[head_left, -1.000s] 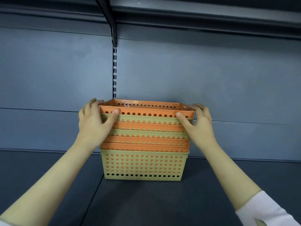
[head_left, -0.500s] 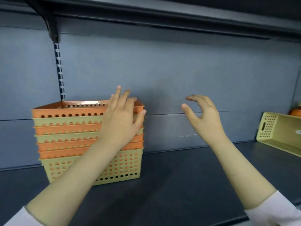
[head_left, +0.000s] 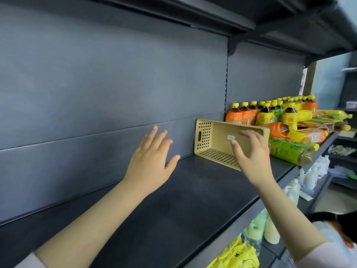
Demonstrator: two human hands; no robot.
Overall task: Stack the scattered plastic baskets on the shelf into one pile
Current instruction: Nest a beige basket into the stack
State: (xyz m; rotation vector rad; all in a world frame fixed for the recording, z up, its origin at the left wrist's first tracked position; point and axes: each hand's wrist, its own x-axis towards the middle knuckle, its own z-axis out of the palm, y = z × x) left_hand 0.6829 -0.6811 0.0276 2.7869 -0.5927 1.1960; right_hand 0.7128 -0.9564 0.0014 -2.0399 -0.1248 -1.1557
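Observation:
A single yellow perforated basket point(head_left: 214, 139) lies tipped on its side on the dark shelf point(head_left: 193, 190), its open top facing me, against the back panel. My right hand point(head_left: 251, 155) hovers in front of the basket's right part, fingers apart and curved, holding nothing; I cannot tell whether it touches the rim. My left hand point(head_left: 152, 163) is spread flat in the air to the left of the basket, a hand's width away from it. The stacked pile of orange and yellow baskets is out of view to the left.
Bottles with yellow caps point(head_left: 270, 113) stand and lie packed on the shelf right behind the basket, and a green bottle point(head_left: 289, 151) lies beside it. An upper shelf point(head_left: 173, 14) overhangs. Lower shelves at the right hold packets and white bottles point(head_left: 309, 176).
My view has swung right, away from the stacked pile, which has left the frame. Both hands let go of the pile and moved right toward the lone yellow basket.

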